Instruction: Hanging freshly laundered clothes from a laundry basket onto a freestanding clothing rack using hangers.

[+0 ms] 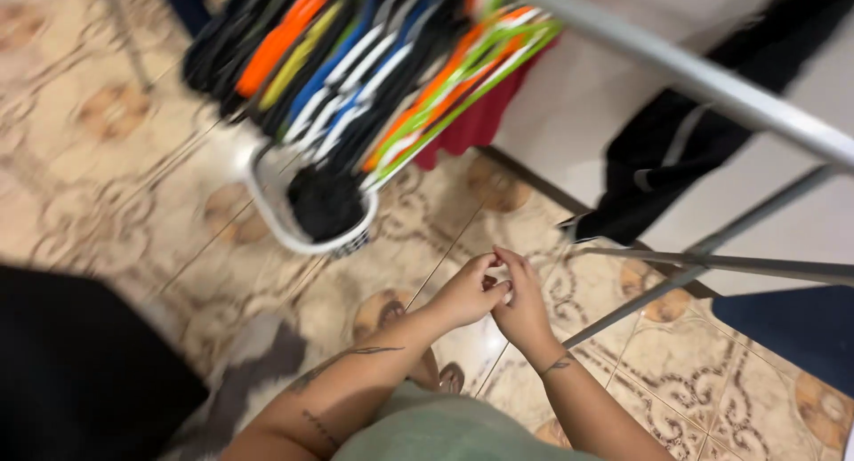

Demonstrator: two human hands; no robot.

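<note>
— What's over on the left?

— A dark cloth (pixel 80 354) fills the lower left corner, lying on the patterned tile floor (pixel 107 159). Further in, a white laundry basket (pixel 276 208) stands on the floor with something black (pixel 325 203) inside it. Just above the basket hangs a thick bunch of clothes hangers (pixel 356 61), black, orange, yellow, blue, white and green, blurred by motion.

— And the hands?

— They meet near the middle, over the floor, below and to the right of the basket. The left hand (pixel 467 292) has its fingers (pixel 489 264) curled in against the right hand (pixel 523 305), fingertips touching. Both look pinched together, but whether anything small sits between them I cannot tell.

— What's to the right?

— A grey metal rack (pixel 712 79) runs diagonally overhead, its legs crossing beside the right hand. A black garment (pixel 658 168) hangs by the white wall, a red cloth (pixel 480 123) shows behind the hangers, and a dark blue piece (pixel 792 328) sits at the far right.
</note>
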